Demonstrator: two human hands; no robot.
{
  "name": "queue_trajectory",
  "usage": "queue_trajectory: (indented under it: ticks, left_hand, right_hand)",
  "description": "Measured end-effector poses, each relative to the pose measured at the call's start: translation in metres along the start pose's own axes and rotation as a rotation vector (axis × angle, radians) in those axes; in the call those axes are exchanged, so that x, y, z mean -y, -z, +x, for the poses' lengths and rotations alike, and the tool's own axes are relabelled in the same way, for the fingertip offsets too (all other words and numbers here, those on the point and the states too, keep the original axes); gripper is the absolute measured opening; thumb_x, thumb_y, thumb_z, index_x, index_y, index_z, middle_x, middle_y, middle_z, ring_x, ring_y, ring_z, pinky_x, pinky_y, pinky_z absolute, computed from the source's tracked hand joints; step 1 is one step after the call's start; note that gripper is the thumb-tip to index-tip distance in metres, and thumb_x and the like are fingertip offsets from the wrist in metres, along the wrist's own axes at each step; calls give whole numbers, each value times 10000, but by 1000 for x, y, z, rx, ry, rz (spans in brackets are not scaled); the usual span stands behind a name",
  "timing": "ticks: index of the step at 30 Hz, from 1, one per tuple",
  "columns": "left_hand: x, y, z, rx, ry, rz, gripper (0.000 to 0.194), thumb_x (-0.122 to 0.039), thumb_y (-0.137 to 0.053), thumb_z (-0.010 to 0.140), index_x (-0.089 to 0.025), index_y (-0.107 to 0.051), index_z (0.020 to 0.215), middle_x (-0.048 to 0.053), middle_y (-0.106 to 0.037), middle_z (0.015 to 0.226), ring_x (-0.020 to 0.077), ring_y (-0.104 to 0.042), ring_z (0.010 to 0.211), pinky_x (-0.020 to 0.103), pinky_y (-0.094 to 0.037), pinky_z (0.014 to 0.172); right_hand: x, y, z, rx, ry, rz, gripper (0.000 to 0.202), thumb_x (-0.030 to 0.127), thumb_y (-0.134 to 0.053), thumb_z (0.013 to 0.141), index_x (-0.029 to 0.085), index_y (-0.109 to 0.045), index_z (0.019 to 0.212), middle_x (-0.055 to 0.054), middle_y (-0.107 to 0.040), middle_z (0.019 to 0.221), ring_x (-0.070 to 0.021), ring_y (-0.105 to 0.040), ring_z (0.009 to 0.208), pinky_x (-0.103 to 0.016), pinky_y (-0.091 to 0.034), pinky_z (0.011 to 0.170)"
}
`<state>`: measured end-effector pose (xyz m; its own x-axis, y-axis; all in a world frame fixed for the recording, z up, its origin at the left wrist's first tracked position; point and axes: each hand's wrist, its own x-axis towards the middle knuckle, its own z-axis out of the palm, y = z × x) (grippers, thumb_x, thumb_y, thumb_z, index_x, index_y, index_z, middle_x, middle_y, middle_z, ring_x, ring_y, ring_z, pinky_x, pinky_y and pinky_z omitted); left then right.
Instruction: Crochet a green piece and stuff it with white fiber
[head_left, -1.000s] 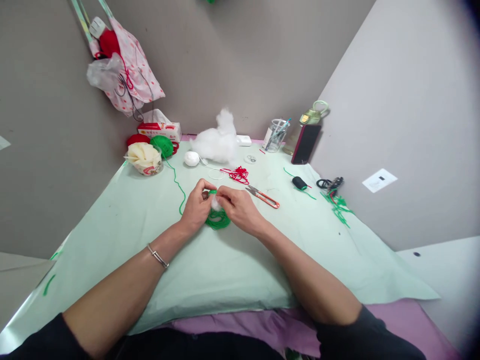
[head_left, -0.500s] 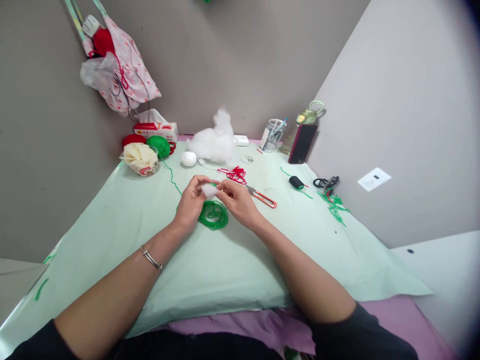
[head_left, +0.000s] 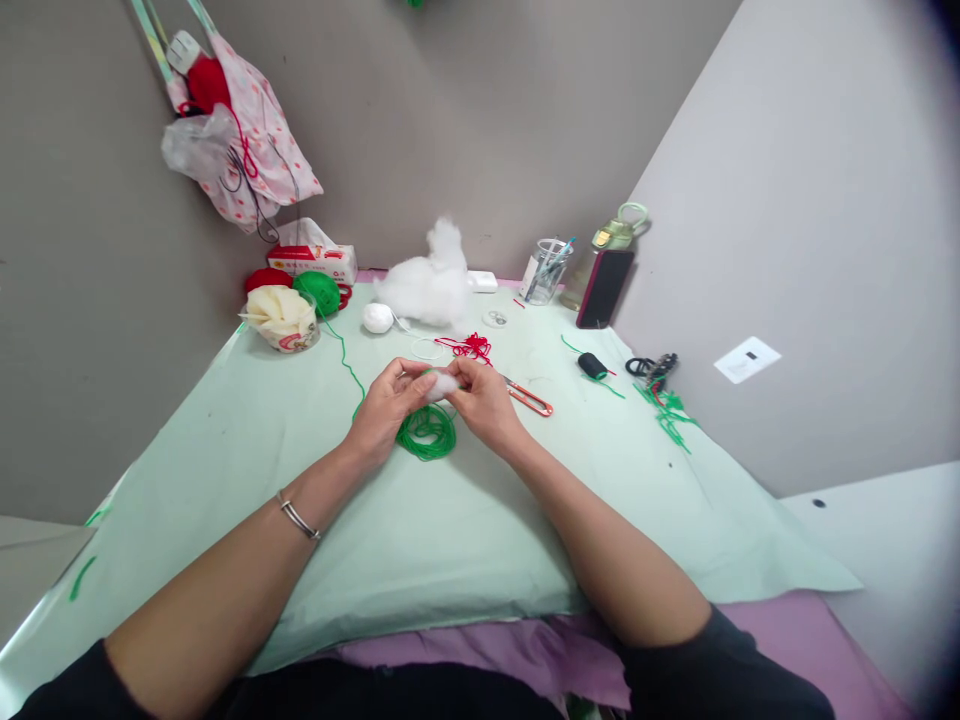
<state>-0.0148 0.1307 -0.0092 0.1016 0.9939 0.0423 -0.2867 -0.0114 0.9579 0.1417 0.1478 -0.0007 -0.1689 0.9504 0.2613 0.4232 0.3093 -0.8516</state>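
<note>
A small tuft of white stuffing (head_left: 442, 387) is pinched between my two hands above the table. My left hand (head_left: 386, 405) is closed, its thumb pressing the tuft's left side. On the right side, the closed fingers of my right hand (head_left: 484, 400) grip the same tuft. A bit of green shows behind the tuft, mostly hidden by the fingers. Just below the hands lies a loose coil of green yarn (head_left: 426, 433). Orange-handled snips (head_left: 529, 400) rest beside my right hand, and tangled red yarn (head_left: 472, 347) lies beyond it.
A large heap of white stuffing (head_left: 424, 285) and a white ball (head_left: 377, 318) sit at the back. Farther left are a tub (head_left: 289, 335), a green yarn ball (head_left: 318, 292) and a tissue box (head_left: 330, 263). A phone (head_left: 606, 288) leans against a bottle at the back right.
The tuft and my right hand have shifted slightly right. My left thumb has moved onto the tuft, which looks more compressed between the fingers.
</note>
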Motion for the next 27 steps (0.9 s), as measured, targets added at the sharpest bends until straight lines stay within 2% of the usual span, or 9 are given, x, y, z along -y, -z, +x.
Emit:
queue_trajectory:
  ticks: [5,9,13,17,21,27]
  left_hand:
    - [1,7,5,44,19,24,433,-400,-875,688,-190,-620,968,13,-741,835,161,-696,746,291,-547,745]
    - [3,5,6,46,11,59,447,-444,-837,698,-205,-575,971,5,-717,835,168,-691,731,320,-567,740]
    - [8,4,6,14,-40,144,421,-459,-784,726,-219,-534,966,-10,-664,840,169,-663,737,323,-559,725]
    - [12,7,7,-44,-138,276,313,-336,-738,731,-224,-533,939,-3,-637,880,192,-640,848,336,-528,817]
    - [14,7,4,-72,-226,395,251,-190,-631,748,-228,-545,981,21,-650,981,218,-625,966,366,-482,923]
    - [17,8,2,-67,-258,537,259,-126,-551,764,-252,-525,989,-8,-639,895,224,-611,857,356,-472,821]
  right_hand:
    - [3,4,-2,30,25,4,137,234,-597,809,223,-523,694,60,-430,594,-136,-393,600,-272,-265,577]
    - [5,8,-3,83,52,9,106,211,-530,849,223,-526,744,41,-548,662,-137,-469,622,-264,-328,607]
    - [9,7,-5,129,60,-9,142,221,-502,875,223,-513,733,41,-529,654,-138,-444,610,-269,-321,614]
    - [16,2,-10,175,63,5,227,270,-508,901,223,-489,679,41,-474,625,-140,-405,614,-271,-294,600]
    - [21,-1,-14,193,63,29,224,272,-506,902,225,-485,684,41,-446,626,-142,-393,620,-271,-279,588]
    - [23,-3,-16,194,55,36,229,260,-496,896,228,-459,672,41,-440,621,-142,-388,614,-271,-284,589]
